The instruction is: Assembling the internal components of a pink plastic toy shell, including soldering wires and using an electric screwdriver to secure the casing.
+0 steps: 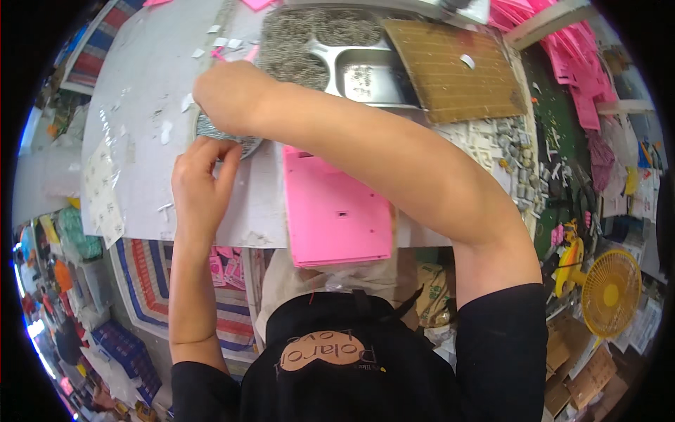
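A round dish (pixel 252 148) of small silvery metal pieces sits on the pale table, partly covered by my hands. My right hand (pixel 235 95) reaches across to the left and bends down over the dish; its fingertips are hidden behind the hand. Just in front of the dish, my left hand (pixel 199 172) has its fingers curled in and its thumb close to the forefinger at the rim. Whatever those fingers pinch is too small to make out. Beneath my right forearm, a stack of flat pink plastic panels (pixel 341 221) lies at the table's front edge.
A metal tray (pixel 327 50) with compartments holds many small metal pieces at the back. A brown board (pixel 457 74) rests over its right side. White and metallic small parts (pixel 506 151) lie at the right. A yellow fan (pixel 610 294) stands beyond the table.
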The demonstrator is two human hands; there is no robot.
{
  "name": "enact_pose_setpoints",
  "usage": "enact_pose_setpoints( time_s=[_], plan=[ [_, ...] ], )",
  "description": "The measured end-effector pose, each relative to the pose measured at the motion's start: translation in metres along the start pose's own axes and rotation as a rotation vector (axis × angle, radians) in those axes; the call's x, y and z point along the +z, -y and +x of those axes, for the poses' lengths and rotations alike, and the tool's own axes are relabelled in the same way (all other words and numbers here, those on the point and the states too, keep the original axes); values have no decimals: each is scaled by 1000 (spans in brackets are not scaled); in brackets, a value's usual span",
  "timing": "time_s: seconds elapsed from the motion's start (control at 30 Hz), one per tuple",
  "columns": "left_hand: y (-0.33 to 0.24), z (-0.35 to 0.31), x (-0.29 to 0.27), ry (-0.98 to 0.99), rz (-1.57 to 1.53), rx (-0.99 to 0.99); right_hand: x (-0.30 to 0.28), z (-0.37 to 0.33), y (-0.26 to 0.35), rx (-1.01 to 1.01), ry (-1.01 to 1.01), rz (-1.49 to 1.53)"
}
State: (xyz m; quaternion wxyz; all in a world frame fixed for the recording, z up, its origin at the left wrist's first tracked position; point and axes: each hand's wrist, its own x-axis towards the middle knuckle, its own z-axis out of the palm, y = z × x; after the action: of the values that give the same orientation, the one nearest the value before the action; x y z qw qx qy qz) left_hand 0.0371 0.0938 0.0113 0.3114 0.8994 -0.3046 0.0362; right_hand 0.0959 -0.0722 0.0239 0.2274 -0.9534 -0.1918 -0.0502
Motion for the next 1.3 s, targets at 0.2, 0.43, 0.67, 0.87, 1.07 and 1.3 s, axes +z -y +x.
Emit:
enact_pose_setpoints(
  time_s=[0.2, 0.43, 0.67, 0.87, 1.07, 1.3],
  plan=[
    [56, 14, 1, -29, 273, -31, 32, 36, 5, -138, 92, -195],
    [54, 20, 7, 100, 291, 19, -53, -69, -8, 165, -125, 372],
    [63, 24, 10, 16, 134, -2, -72, -248, 5, 649, -190, 894],
    [58, 27, 11, 9, 143, -71, -33, -282, 33, 419, -337, 445],
    [34, 3, 5, 37, 42, 68, -17, -284, 33, 494, -283, 482],
    [-2, -32, -13, 208, -255, 6, -29, -281, 27, 590, -162, 622]
  ],
)
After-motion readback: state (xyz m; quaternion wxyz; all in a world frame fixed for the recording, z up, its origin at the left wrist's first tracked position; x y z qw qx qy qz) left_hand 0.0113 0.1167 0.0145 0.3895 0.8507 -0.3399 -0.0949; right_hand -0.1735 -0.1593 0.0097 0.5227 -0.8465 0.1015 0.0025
